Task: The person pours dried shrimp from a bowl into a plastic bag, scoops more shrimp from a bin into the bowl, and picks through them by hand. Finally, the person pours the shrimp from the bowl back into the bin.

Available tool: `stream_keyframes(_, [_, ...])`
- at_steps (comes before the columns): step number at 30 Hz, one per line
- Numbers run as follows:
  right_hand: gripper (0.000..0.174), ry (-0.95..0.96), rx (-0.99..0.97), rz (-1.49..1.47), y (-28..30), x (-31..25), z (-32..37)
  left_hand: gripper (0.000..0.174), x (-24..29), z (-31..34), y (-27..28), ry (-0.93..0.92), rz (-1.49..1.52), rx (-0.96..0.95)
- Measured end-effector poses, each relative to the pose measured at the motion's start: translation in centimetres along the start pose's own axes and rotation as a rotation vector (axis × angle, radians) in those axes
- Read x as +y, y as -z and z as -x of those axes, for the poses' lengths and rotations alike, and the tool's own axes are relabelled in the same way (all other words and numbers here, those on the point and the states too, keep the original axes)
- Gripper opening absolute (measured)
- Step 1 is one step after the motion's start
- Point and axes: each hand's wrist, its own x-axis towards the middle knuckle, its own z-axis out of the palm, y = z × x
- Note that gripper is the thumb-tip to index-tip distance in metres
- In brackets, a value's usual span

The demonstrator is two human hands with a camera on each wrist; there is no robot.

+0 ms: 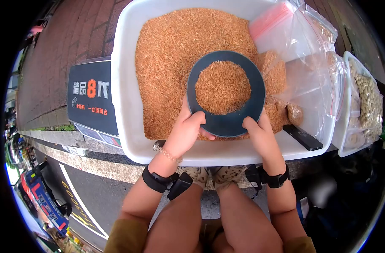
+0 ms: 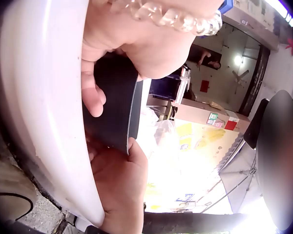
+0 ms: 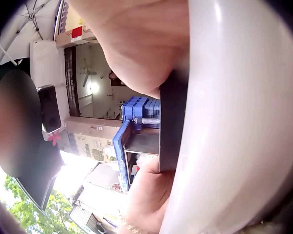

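Both hands hold a round dark bowl (image 1: 224, 127) over a white plastic tub (image 1: 127, 114). In the bowl lies a mound of small reddish-brown, grain-like pieces (image 1: 223, 87); more of the same loose pieces (image 1: 167, 50) fill much of the tub. My left hand (image 1: 186, 128) grips the near-left rim, thumb on top and fingers underneath. At the near-right rim, my right hand (image 1: 260, 131) has its thumb over the edge; its other fingers are mostly hidden below. Both wrist views show the bowl's dark side (image 2: 118, 105) between the hands, beside the tub's white wall (image 3: 224, 117).
Clear plastic bags (image 1: 310, 80) lie in the tub's right side, near a black phone-like slab (image 1: 303, 138). Another white tray (image 1: 343, 145) with bagged pale nuts stands at right. A black printed box (image 1: 91, 95) is on the left. Bare legs (image 1: 175, 215) are below the tub.
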Motion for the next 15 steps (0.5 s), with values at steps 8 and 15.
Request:
stream_keyframes(8, [0.048, 0.026, -0.001, 0.04, -0.2, -0.2, 0.0, 0.062, -0.9, -0.4, 0.6, 0.014, 0.024, -0.008])
stream_keyframes(15, [0.045, 0.039, 0.049, -0.02, -0.1, 0.1, 0.1, 0.045, -1.0, -0.1, -0.2, -0.175, -0.088, 0.058])
